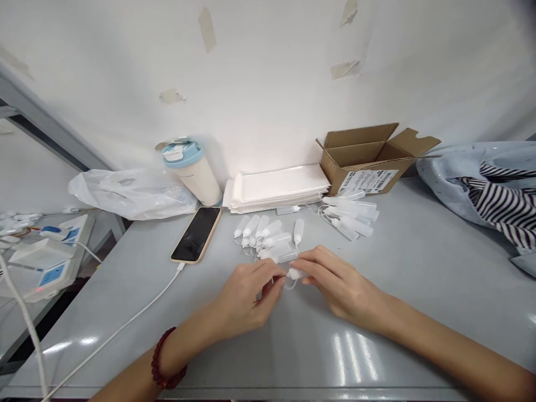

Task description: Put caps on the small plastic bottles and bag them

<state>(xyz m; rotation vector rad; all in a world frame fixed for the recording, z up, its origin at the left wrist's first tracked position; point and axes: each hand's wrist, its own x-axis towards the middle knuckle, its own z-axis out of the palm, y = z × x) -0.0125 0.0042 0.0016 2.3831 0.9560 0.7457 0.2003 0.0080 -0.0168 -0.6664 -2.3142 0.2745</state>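
Hands (pixel 344 286) at bottle (pixel 295 273), inside table edge (pixel 318 393)

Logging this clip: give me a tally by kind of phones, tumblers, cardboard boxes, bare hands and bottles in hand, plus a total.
Phone: 1
Tumbler: 1
Cardboard box: 1
Bare hands: 2, left hand and right hand
Held bottle: 1, in the right hand
Total: 6
Loose bottles overlap too much to count, so they are left out.
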